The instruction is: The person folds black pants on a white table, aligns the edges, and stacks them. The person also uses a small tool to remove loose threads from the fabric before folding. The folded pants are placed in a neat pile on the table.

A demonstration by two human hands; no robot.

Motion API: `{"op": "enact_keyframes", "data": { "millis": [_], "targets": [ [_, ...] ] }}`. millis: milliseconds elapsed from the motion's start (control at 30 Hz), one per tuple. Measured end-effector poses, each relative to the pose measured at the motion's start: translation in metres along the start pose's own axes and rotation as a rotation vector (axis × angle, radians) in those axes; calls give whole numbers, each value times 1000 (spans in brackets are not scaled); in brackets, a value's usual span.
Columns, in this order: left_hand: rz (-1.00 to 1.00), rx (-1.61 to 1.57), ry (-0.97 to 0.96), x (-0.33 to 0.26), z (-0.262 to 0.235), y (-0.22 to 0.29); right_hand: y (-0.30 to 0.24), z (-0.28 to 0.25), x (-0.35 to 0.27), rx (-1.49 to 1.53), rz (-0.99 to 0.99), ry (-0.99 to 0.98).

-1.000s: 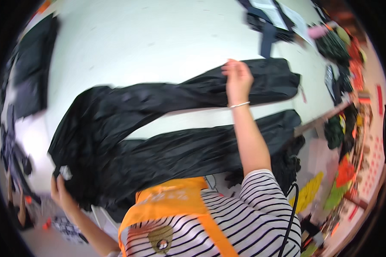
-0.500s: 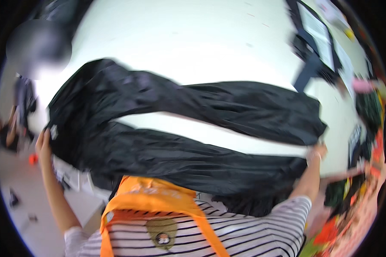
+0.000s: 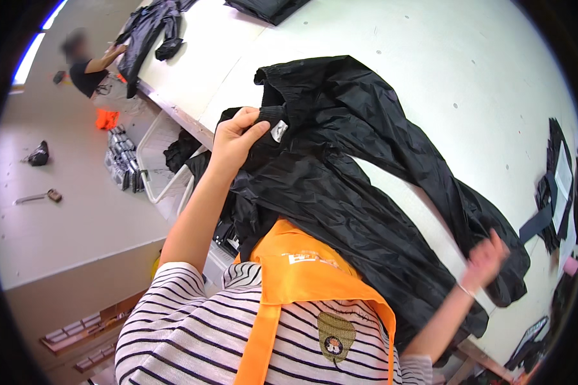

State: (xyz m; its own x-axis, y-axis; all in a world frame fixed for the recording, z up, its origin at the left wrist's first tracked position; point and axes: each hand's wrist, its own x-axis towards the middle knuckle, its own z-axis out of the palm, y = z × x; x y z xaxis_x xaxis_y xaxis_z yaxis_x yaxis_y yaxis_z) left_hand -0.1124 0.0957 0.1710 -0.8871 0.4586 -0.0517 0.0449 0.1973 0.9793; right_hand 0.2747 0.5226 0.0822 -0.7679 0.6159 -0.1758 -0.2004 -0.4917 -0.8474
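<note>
A pair of black trousers of thin, shiny, creased fabric lies across the white table, its waist to the left and both legs running down to the right. My left hand is closed on the gathered waistband, thumb on top, right beside a small white label. That part of the waistband is lifted. Over the lower end of the far leg is my right hand, blurred, its fingers stretched out and nothing seen in them. The near leg drapes along the table edge against my orange apron.
Another black garment lies at the table's far side. At the far left a person handles a dark garment. Below the table edge are a white rack and packed bundles. Papers and dark pieces lie at the right.
My view has swung to the left. The waistband in my left hand is now raised and bunched. My right hand has come away from the leg ends and hovers over the far leg.
</note>
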Motion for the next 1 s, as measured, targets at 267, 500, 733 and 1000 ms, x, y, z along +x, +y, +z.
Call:
{"op": "enact_keyframes", "data": {
  "millis": [267, 500, 733, 1000],
  "targets": [
    [234, 90, -153, 9, -24, -12, 125, 409, 49, -647, -338, -314],
    [194, 194, -116, 12, -43, 2, 165, 453, 64, -726, -673, -322],
    [154, 124, -125, 21, -48, -7, 172, 462, 69, -619, -279, -159],
    [111, -71, -142, 26, -53, -20, 155, 449, 74, -599, -168, -339]
  ]
}}
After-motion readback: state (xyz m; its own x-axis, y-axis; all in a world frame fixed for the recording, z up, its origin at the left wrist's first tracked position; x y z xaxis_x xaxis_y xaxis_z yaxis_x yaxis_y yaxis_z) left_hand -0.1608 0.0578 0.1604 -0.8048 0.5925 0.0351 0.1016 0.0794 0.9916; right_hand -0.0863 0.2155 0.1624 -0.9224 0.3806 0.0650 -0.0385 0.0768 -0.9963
